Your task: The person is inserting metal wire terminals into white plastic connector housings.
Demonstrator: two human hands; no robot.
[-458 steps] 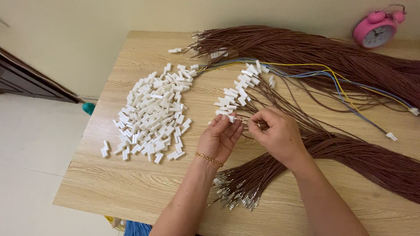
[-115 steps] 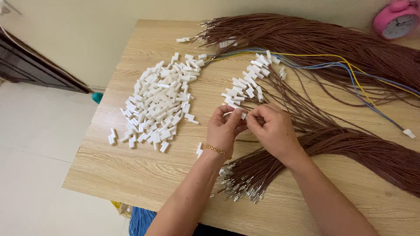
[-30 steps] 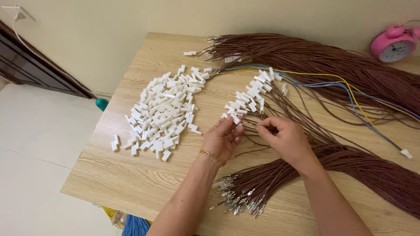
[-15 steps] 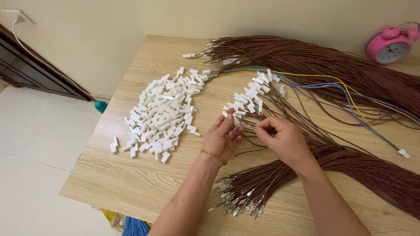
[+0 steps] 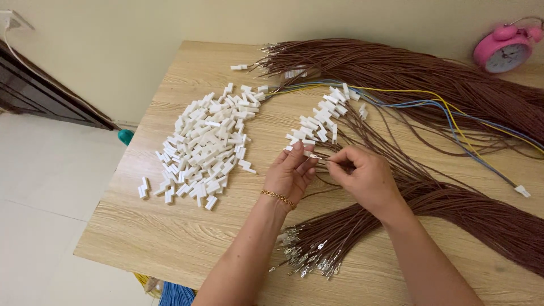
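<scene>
Pinching a small white connector housing (image 5: pixel 309 153) in my left hand (image 5: pixel 292 175), fingertips closed on it, while my right hand (image 5: pixel 362 177) grips a thin brown wire (image 5: pixel 340 165) just behind its metal terminal, both held above the middle of the wooden table (image 5: pixel 170 238). Loose white housings (image 5: pixel 207 144) lie piled to the left, terminal-tipped brown wire bundle (image 5: pixel 340 241) near, finished leads (image 5: pixel 323 116) far, pink alarm clock (image 5: pixel 504 48) far right. Judgement: housing light, rigid, slippery, so hold its flat sides; wire limp, so grip close to the terminal.
</scene>
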